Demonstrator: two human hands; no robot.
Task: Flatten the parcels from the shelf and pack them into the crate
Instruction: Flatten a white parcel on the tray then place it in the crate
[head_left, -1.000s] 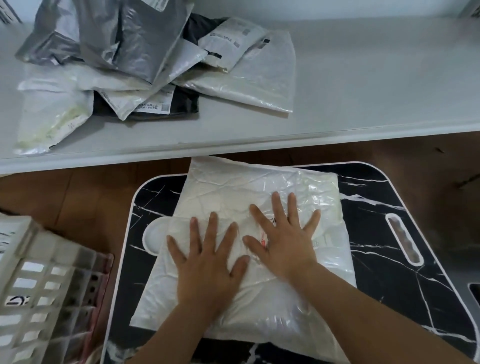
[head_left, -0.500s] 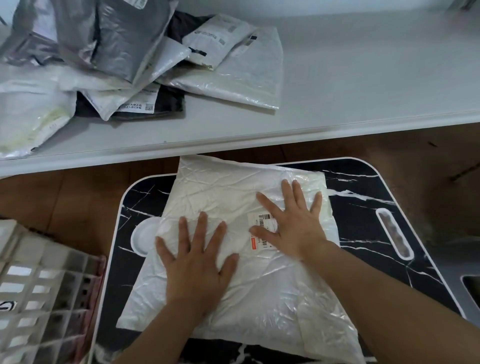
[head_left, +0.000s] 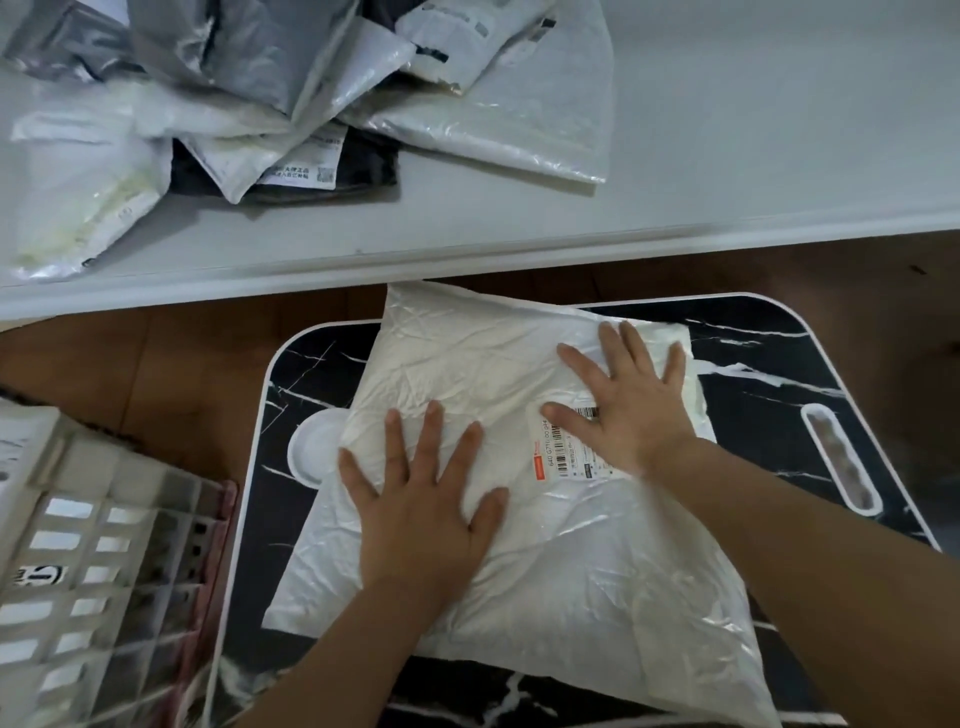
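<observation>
Both our palms press flat on the white parcel on the black marble-look tray table.

Our left hand and right hand lie with fingers spread and straight, gripping nothing; the right covers part of the label. The parcel's far corner overhangs the table's far edge, close under the shelf lip; bare table shows to the right. The other parcels crowd the shelf's left. The crate sits just left of the table.
</observation>
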